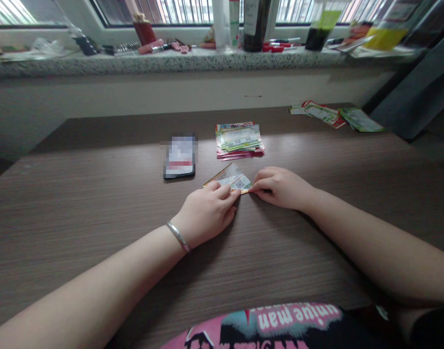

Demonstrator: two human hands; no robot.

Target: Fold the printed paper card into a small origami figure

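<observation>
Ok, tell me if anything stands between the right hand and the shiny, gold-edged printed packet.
Nothing visible does: the right hand touches the packet at its right corner; the left hand partly covers its near side.

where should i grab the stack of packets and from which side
Likely by the opposite left and right edges of the stack, coming from your right: it lies flat in uneven layers, with the phone to its left and the handled packet in front.
</observation>
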